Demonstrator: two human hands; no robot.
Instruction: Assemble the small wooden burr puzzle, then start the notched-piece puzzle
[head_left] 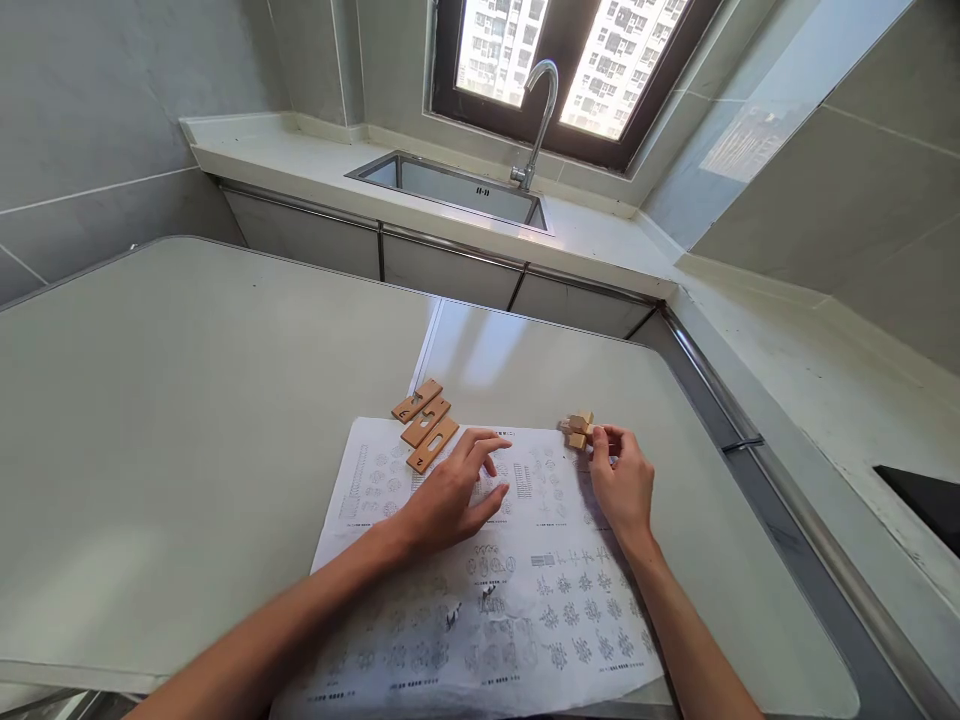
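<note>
A printed sheet of diagrams (525, 600) lies on the pale table (187, 450) in front of me. My left hand (454, 490) rests on the sheet with fingers spread, empty, just right of three flat notched wooden pieces (424, 425) lying side by side at the sheet's top left corner. My right hand (619, 480) pinches a small assembled cluster of wooden pieces (578, 430) at the sheet's top right edge, holding it on or just above the table.
Beyond the table runs a white counter with a steel sink (457, 190) and a curved tap (540, 120) under a window. The counter continues along the right wall, where a black hob corner (930, 505) shows. A narrow gap separates table and counter.
</note>
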